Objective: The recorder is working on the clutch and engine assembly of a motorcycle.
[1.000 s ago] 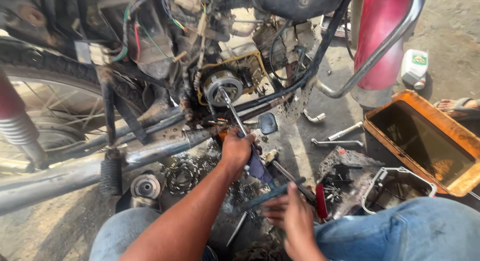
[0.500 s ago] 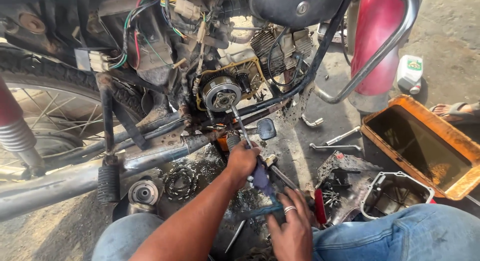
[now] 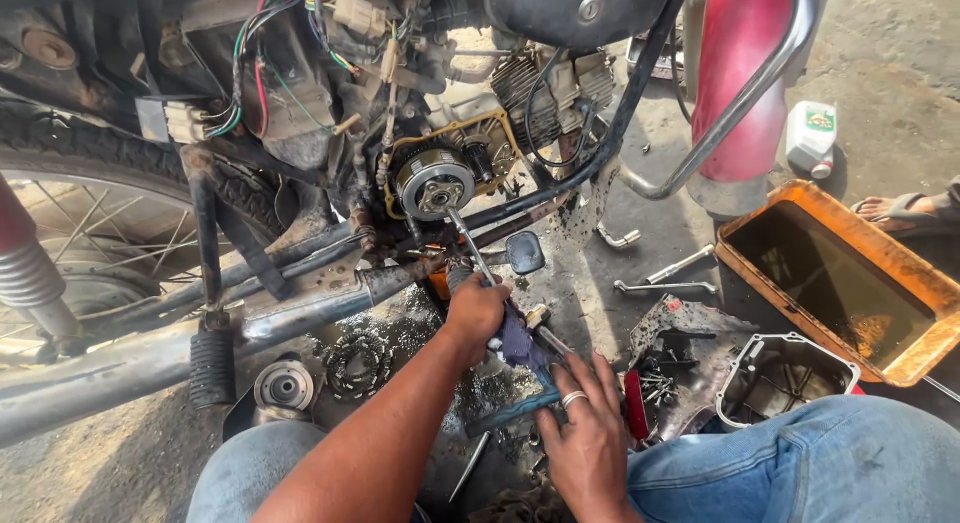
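The oil tray point(image 3: 905, 368) was rusty orange, its liquid dark brown; the fuel tank point(image 3: 735, 83) deep red; the jeans point(image 3: 800, 463) blue; the bottle point(image 3: 810, 133) white with green.

- The clutch point(image 3: 436, 185) is sitting in the open engine, above the left hand point(image 3: 477, 311).
- A wrench point(image 3: 470, 245) is running from the clutch down to that hand.
- The right hand point(image 3: 585, 438) is lying just right of and below the left.
- The tray point(image 3: 738, 264) is standing far right, a cover point(image 3: 775, 378) before it.
- A sprocket point(image 3: 357, 361) is lying left of the hands, beside a hub point(image 3: 284, 385).
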